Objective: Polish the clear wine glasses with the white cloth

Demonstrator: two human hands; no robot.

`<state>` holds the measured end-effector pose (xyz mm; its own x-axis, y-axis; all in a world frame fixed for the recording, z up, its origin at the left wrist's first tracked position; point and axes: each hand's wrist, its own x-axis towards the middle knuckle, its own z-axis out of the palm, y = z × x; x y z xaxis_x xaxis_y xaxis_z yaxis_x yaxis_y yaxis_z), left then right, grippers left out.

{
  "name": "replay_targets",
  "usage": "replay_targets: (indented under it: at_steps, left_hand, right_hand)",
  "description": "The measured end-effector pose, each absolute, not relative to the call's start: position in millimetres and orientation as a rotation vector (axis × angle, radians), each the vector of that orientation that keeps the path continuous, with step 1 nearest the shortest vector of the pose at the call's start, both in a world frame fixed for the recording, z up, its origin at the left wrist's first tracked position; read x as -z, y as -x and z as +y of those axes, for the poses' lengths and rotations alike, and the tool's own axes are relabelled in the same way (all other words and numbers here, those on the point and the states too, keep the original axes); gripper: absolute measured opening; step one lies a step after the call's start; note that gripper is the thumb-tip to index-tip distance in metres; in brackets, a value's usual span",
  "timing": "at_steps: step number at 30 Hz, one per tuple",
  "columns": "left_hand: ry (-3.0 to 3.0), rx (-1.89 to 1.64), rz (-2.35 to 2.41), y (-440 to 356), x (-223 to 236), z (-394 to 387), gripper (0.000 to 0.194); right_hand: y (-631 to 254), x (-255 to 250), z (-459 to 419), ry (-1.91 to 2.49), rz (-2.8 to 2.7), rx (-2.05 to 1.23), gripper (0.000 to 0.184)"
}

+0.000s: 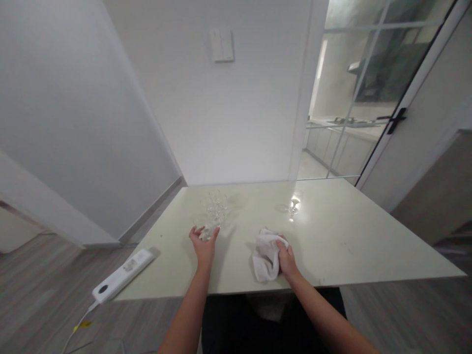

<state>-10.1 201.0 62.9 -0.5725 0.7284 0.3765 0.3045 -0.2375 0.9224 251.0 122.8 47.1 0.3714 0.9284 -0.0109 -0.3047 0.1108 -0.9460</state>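
My left hand (204,244) is at the near side of a cluster of clear stemmed glasses (217,202) on the left of the table. Its thumb and fingers curve around the nearest glass (205,233), whose outline is faint. My right hand (286,256) grips a crumpled white cloth (266,255) that hangs down to the tabletop in front of me. Apart from the cluster, a single stemmed glass (294,205) stands upright towards the back right of the table.
The pale glossy table (332,236) reaches to the white wall. A white power strip (123,275) with a cable lies at its left edge. Behind, on the right, is a glass-paned door (342,98) with a black handle (396,120). A switch plate (221,45) is on the wall.
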Motion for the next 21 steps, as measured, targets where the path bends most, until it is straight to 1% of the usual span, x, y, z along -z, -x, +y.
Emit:
replay_targets:
  at_steps: [2, 4, 6, 8, 11, 13, 15, 17, 19, 20, 21]
  left_hand:
    - [-1.263, -1.811, 1.697, 10.7, -59.2, 200.0, 0.059]
    - [-1.283, -1.815, 1.68, 11.1, -60.0, 198.7, 0.043]
    - [-1.287, -1.902, 1.648, 10.0, -65.4, 196.0, 0.038]
    - [-1.276, -2.015, 1.61, 5.4, -73.9, 188.9, 0.039]
    - [-1.288, -2.034, 1.566, -11.3, -86.9, 163.9, 0.04]
    - [-1.35, -1.827, 1.491, -29.1, -93.1, 137.2, 0.041]
    - [-1.537, -1.434, 1.326, -49.8, -97.6, 107.3, 0.042]
    - [-1.746, -1.039, 1.13, -69.8, -101.2, 80.7, 0.048]
    - [-1.882, -0.827, 1.029, -85.8, -104.0, 63.2, 0.05]
    - [-1.924, -0.777, 1.024, -91.7, -104.9, 58.5, 0.045]
    - [-1.955, -0.749, 1.039, -96.2, -105.5, 56.6, 0.035]
  right_hand:
    - [-252.1, -47.4, 120.4, 1.136, -0.62, -1.032, 0.035]
    - [-254.1, -48.0, 118.8, 1.193, -0.581, -1.017, 0.035]
    - [-256.3, -47.9, 118.8, 1.226, -0.587, -0.987, 0.035]
    - [-256.8, -47.7, 118.5, 1.21, -0.545, -0.966, 0.034]
    - [-250.6, -52.9, 109.8, 1.053, -0.412, -1.098, 0.039]
    - [-241.5, -62.1, 95.4, 0.867, -0.368, -1.271, 0.046]
    - [-231.4, -74.0, 77.0, 0.713, -0.387, -1.388, 0.05]
    - [-224.0, -85.5, 60.7, 0.656, -0.393, -1.462, 0.054]
    - [-221.9, -94.7, 51.1, 0.661, -0.393, -1.559, 0.059]
    - [-222.8, -98.4, 49.1, 0.668, -0.38, -1.594, 0.06]
    - [-224.6, -101.4, 48.5, 0.67, -0.355, -1.611, 0.059]
